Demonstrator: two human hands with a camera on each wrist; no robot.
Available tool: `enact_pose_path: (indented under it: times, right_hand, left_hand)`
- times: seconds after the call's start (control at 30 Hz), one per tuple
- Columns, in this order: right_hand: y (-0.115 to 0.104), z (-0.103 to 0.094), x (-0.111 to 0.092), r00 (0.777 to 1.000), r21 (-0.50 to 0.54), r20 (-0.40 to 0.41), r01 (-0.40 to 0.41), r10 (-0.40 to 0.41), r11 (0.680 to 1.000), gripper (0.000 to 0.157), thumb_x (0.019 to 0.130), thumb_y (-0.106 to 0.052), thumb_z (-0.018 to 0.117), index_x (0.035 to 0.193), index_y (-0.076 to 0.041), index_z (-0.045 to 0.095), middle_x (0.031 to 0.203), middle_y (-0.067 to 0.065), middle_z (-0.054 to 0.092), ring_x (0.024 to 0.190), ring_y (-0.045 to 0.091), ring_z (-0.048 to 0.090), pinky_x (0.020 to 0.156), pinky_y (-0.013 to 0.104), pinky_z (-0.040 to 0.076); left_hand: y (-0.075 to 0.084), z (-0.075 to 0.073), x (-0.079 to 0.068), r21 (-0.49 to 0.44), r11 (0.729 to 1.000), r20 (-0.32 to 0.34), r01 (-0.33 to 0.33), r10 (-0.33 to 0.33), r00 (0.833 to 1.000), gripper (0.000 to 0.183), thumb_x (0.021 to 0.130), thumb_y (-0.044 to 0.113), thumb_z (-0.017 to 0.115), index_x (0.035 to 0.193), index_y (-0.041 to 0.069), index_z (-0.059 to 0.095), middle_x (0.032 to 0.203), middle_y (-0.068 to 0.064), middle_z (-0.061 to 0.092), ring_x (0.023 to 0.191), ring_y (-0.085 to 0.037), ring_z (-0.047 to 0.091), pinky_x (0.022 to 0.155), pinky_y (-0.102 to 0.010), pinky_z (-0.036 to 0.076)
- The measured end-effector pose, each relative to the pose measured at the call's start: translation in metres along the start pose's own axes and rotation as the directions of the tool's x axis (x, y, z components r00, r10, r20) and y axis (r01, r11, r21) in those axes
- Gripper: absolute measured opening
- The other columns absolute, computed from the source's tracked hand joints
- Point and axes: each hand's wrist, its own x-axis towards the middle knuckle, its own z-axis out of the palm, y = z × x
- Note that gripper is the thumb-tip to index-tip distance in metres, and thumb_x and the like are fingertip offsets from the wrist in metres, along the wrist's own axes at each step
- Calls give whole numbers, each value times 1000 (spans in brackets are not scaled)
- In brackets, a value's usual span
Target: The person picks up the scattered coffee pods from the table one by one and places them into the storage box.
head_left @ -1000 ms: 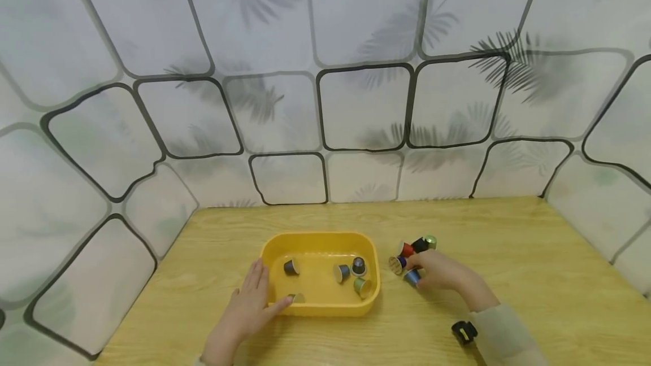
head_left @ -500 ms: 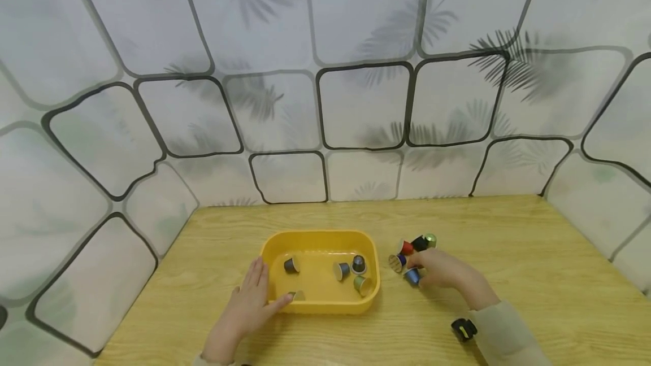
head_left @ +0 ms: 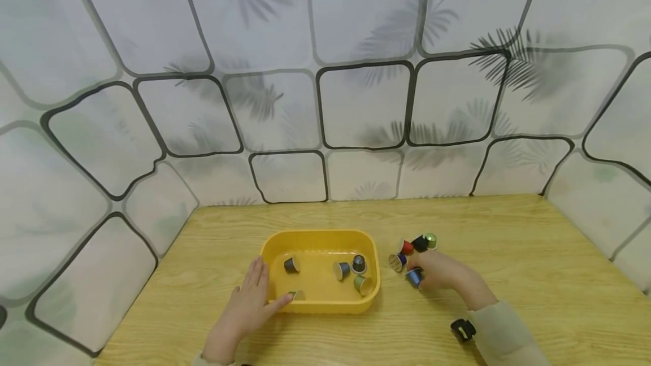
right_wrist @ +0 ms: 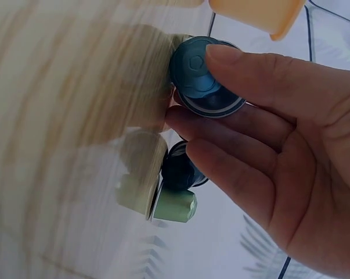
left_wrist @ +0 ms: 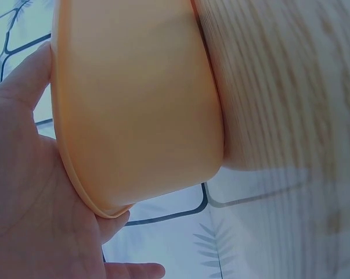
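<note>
My right hand is at a small pile of coffee capsules to the right of the yellow tray. Its thumb lies against a blue coffee capsule, with the fingers curled behind, so the capsule is pinched between them. Around the fingertips lie a purple capsule, a red capsule, a black capsule and a green capsule. My left hand rests with straight fingers along the left rim of the yellow tray, its thumb over the front rim at the corner.
Several capsules lie scattered inside the tray, among them a dark capsule and an olive green one. A black band shows beside the right sleeve. A patterned wall covering closes off the back and sides of the wooden table.
The blue capsule has shifted and turned slightly under my right fingers, which moved barely at all. My left hand and the tray stay in place.
</note>
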Motion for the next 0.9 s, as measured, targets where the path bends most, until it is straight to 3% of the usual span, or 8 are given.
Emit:
enact_pose_path:
  times: [0.33, 0.57, 0.9]
  right_hand:
    - [-1, -1, 0, 1000, 6, 24, -10, 9, 1000, 28, 65, 5, 68, 90, -6, 63, 81, -6, 55, 69, 10, 46, 61, 29, 42]
    - [-4, -11, -4, 999, -3, -9, -36, 36, 999, 30, 71, -3, 70, 100, -2, 63, 95, 5, 61, 87, 26, 56, 73, 40, 46]
    - [-14, -21, -6, 993, -20, -119, 11, -13, 1000, 26, 76, -8, 68, 102, -5, 61, 95, 1, 61, 83, 18, 58, 68, 33, 47]
  left_hand:
    - [0, 0, -1, -5, 1000, 9, 2, -2, 1000, 95, 81, 64, 40, 136, -11, 19, 144, -23, 4, 131, -34, 5, 90, -65, 18]
    - [2, 1, 2, -2, 1000, -10, -10, 10, 1000, 93, 82, 63, 39, 136, -11, 19, 144, -22, 4, 131, -33, 4, 92, -64, 18]
    - [-1, 2, 1, -2, 1000, -9, -6, 6, 1000, 93, 83, 63, 40, 136, -10, 18, 144, -22, 2, 132, -33, 3, 92, -64, 18]
